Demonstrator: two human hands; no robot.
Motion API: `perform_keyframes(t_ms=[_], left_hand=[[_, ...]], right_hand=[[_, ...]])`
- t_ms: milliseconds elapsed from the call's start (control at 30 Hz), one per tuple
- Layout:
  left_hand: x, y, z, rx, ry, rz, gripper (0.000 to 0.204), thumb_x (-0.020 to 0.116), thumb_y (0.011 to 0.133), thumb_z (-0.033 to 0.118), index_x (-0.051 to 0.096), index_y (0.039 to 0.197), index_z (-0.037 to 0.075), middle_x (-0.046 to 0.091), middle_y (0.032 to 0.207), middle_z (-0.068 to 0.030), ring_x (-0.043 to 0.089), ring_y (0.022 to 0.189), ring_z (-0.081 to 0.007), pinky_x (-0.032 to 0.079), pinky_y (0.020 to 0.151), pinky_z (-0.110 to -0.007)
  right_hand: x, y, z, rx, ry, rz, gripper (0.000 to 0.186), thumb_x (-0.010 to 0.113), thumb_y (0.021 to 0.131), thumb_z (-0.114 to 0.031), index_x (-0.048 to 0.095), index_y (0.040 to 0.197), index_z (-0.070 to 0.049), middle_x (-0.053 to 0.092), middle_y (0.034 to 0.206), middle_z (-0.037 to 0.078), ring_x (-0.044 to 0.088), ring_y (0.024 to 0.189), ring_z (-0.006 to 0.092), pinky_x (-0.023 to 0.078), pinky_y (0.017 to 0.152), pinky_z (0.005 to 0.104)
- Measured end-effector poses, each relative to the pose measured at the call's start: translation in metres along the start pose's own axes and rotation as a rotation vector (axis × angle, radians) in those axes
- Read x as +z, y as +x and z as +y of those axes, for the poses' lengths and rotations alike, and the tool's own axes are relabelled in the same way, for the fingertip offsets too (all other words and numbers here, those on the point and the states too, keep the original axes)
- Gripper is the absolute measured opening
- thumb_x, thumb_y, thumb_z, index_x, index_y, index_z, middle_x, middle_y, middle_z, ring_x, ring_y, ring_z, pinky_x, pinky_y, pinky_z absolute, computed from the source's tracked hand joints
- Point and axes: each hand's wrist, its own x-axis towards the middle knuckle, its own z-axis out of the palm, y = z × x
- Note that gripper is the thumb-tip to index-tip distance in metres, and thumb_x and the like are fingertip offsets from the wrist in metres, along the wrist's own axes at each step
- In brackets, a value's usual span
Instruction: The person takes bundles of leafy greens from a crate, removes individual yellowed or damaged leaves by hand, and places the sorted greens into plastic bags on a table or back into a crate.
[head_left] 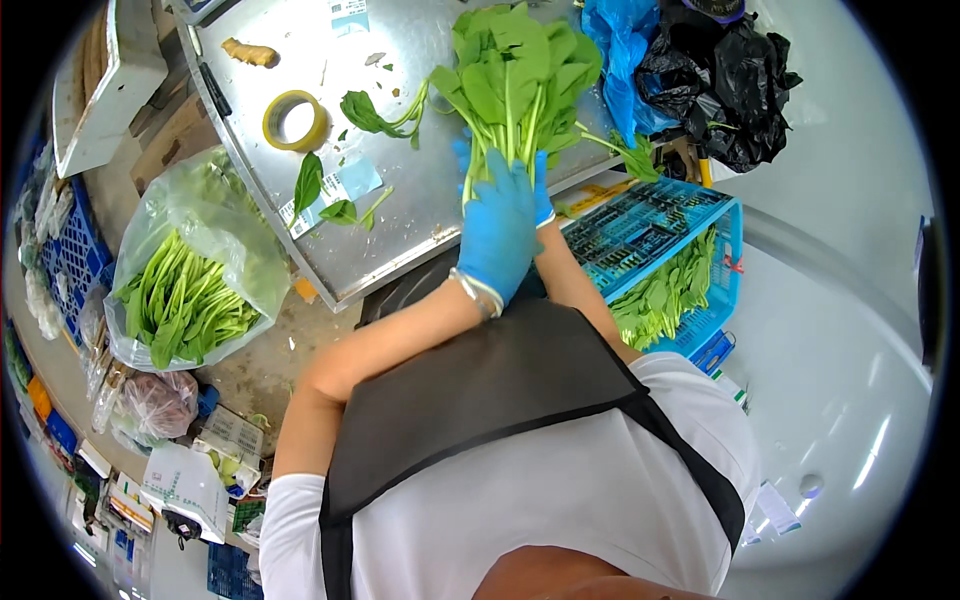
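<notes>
A bunch of leafy greens (pixel 515 85) is gathered upright over the metal table, leaves pointing away from me and stalks toward me. My left hand (pixel 497 225), in a blue glove, is closed over the near side of the stalks. Mostly hidden behind it and the stalks, my right hand (pixel 543 192), also gloved in blue, grips the bunch from the far side. To the left of the bunch, a loose leafy sprig (pixel 375 115) lies on the metal table (pixel 410 215). Several smaller leaf scraps are scattered about it.
A yellow tape roll (pixel 294 121) and a piece of ginger (pixel 250 53) lie on the table. Left stands a clear plastic bag of greens (pixel 195 300). A blue crate (pixel 735 250) with greens is at the right. Blue (pixel 620 60) and black plastic bags (pixel 745 90) sit beyond it.
</notes>
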Motion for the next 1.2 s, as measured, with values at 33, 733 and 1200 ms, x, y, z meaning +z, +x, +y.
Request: perform_keyframes(t_ms=[33, 733, 1200], left_hand=[[-0.017, 0.002, -0.003, 0.060, -0.130, -0.117, 0.085, 0.076, 0.071, 0.037, 0.038, 0.136, -0.004, 0.046, 0.134, -0.0306, 0.061, 0.086, -0.0254, 0.052, 0.069, -0.030], [0.017, -0.036, -0.133, -0.462, -1.949, -0.326, 0.076, 0.063, 0.090, 0.032, 0.025, 0.147, -0.001, 0.055, 0.127, -0.0102, 0.054, 0.112, -0.0167, 0.049, 0.090, -0.031], [0.162, 0.009, -0.084, -0.488, -1.786, -0.414, 0.048, 0.070, 0.077, 0.003, 0.053, 0.122, -0.003, 0.066, 0.103, -0.0120, 0.065, 0.086, -0.0209, 0.055, 0.076, -0.032]], right_hand=[[-0.003, -0.002, -0.003, -0.015, -0.013, -0.056, 0.103, 0.047, 0.079, -0.078, 0.022, 0.150, -0.008, 0.033, 0.150, 0.019, 0.040, 0.133, 0.0321, 0.035, 0.109, 0.0487], [0.068, 0.005, 0.018, 0.046, -0.093, -0.316, 0.088, 0.062, 0.083, -0.058, 0.032, 0.146, -0.003, 0.045, 0.140, 0.021, 0.054, 0.119, 0.0346, 0.045, 0.101, 0.0486], [-0.024, -0.039, -0.013, -0.112, -0.917, 0.743, 0.071, 0.067, 0.086, -0.045, 0.047, 0.135, 0.003, 0.058, 0.126, 0.016, 0.064, 0.094, 0.0253, 0.052, 0.082, 0.0371]])
